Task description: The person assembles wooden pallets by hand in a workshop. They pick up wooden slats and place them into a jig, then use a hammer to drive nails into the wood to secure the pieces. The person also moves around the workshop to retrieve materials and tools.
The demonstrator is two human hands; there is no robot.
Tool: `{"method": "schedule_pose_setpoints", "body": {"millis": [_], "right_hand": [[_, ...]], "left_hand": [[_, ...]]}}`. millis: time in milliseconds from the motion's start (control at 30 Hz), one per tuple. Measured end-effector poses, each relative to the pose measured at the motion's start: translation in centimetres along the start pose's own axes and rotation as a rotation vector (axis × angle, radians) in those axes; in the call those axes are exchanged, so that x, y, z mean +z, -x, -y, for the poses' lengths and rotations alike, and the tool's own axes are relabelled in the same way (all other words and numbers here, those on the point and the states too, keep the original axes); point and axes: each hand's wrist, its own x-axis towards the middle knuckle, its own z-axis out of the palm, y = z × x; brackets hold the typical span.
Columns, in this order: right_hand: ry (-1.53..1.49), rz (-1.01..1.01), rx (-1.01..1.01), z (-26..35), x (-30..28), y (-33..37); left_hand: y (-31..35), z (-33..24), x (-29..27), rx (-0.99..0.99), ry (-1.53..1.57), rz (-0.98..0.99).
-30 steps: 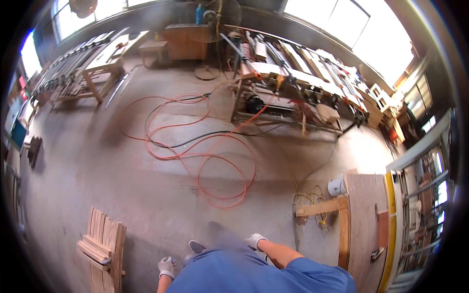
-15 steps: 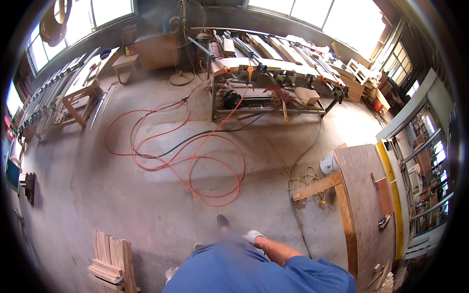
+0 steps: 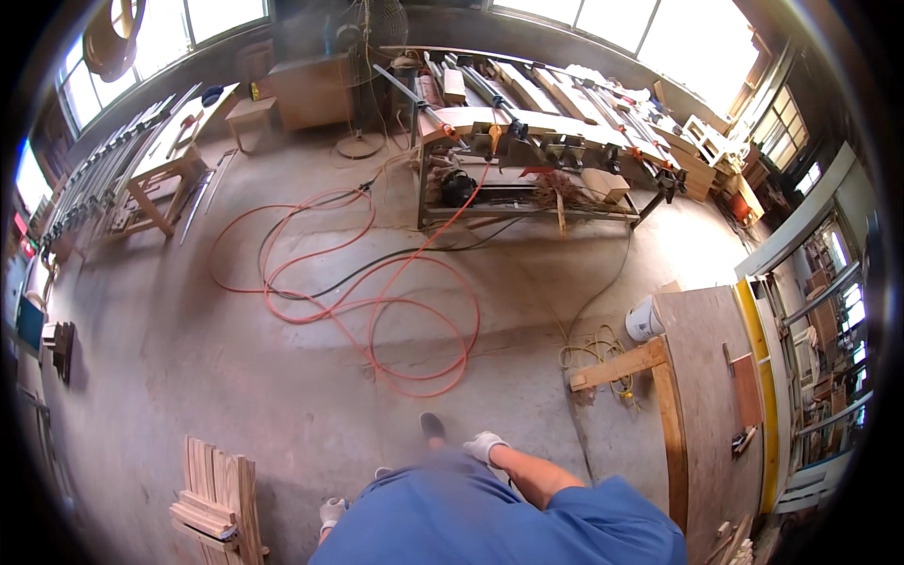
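Both of my hands wear pale work gloves and hang beside my blue shirt. My right hand point(image 3: 485, 446) is in front of my body at the lower middle, above the floor, with loosely bent fingers and nothing visible in it. Lower and further left, my left hand point(image 3: 332, 512) shows beside the shirt; its fingers look loose and it holds nothing that I can see. A dark shoe point(image 3: 432, 425) stands on the concrete just left of my right hand. Nearest my left hand is a stack of wooden strips point(image 3: 218, 494) on the floor, apart from it.
Red hose point(image 3: 468, 353) loops across the floor ahead. Beyond it stands a workbench point(image 3: 527, 215) with clamps and boards. A wooden panel table point(image 3: 706, 395), a white bucket point(image 3: 644, 318) and coiled yellow cord point(image 3: 598, 353) are right. A clamp rack point(image 3: 113, 179) stands far left.
My view has shifted slightly, so the room sits a little further right. My left hand has come further into view beside the shirt, and my right hand sits slightly higher.
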Motion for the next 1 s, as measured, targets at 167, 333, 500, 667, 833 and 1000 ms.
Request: {"method": "schedule_pose_setpoints", "body": {"millis": [167,333,500,667,833,1000], "right_hand": [[-0.044,0.021,0.026,0.8,-0.9,1.6],[0.016,0.049,-0.009,-0.6,-0.5,-0.2],[0.015,0.033,0.008,-1.5,0.1,-2.3],[0.067,-0.009,-0.011,-0.1,-0.3,-1.9],[0.045,0.064,0.003,-0.1,-0.4,-2.3],[0.009,0.065,-0.003,0.8,-1.3,-0.6]], "left_hand": [[0.2,0.7,-0.1,-0.018,0.046,0.031],[-0.6,3.4,1.5,-0.076,0.070,0.020],[-0.1,4.2,2.2,-0.063,0.099,0.070],[-0.4,4.7,2.3,-0.045,-0.031,0.060],[-0.3,5.1,2.7,-0.104,0.080,0.020],[2.6,2.2,1.9,-0.121,0.112,-0.018]]}}
